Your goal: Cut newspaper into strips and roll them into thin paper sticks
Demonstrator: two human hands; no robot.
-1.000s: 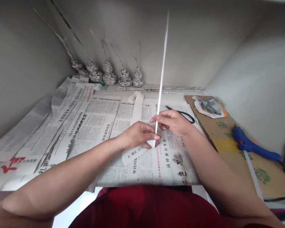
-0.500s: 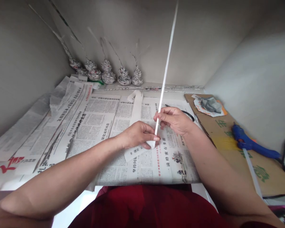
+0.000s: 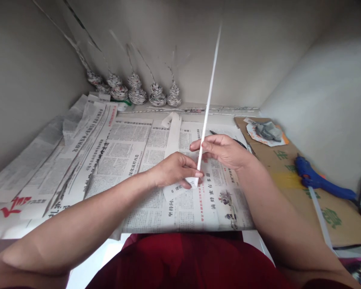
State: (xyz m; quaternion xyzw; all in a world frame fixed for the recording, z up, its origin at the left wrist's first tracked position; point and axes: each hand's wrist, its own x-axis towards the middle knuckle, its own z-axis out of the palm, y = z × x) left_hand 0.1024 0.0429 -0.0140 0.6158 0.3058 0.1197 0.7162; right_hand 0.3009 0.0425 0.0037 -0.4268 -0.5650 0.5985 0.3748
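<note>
A thin white rolled paper tube (image 3: 209, 92) rises steeply from between my hands, its top fading against the wall. My left hand (image 3: 177, 170) pinches its lower end between thumb and fingers. From this end a flat paper strip (image 3: 173, 192) with printed characters hangs to the left, part of it hidden by the hand. Just above, my right hand (image 3: 224, 150) holds the tube lightly between thumb and fingers, the index finger reaching past it to the left. Newspaper sheets (image 3: 138, 156) lie beneath both hands.
Several woven paper gourd shapes (image 3: 137, 90) stand along the back wall, beside thin paper rods (image 3: 204, 109). At the right, cardboard (image 3: 284, 188) bears a blue glue gun (image 3: 321, 182) and a grey crumpled lump (image 3: 268, 131). Cut newspaper strips (image 3: 90, 132) are piled at the left. A black-handled tool (image 3: 240, 143) is partly behind my right hand.
The tube's upper end has dropped a little. My right index finger has slid farther left across the tube, and the loose strip has shifted slightly up and right. My left hand has barely moved.
</note>
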